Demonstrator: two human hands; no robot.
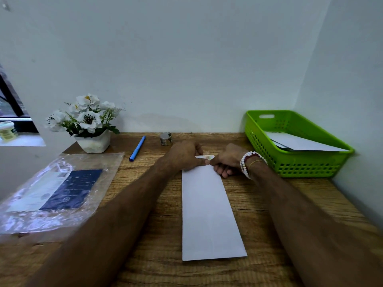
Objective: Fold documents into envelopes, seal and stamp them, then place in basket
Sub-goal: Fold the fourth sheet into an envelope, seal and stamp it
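Observation:
A long white envelope (209, 212) lies lengthwise on the wooden desk (157, 255), running away from me. Both hands sit at its far end. My left hand (185, 155) presses down there, thumb pointing right. My right hand (228, 160), with bead bracelets on the wrist, is curled against the far right corner. Between the two thumbs lies a small stamp (205, 157), pinched by both hands at the envelope's far edge. A green plastic basket (298, 166) stands at the back right with white envelopes (298, 143) inside.
A blue pen (137, 148) and a small silver tape-like roll (166, 138) lie near the back wall. A white pot of artificial flowers (91, 125) stands back left. A clear plastic bag with a dark blue packet (62, 189) covers the left side. Walls close the back and right.

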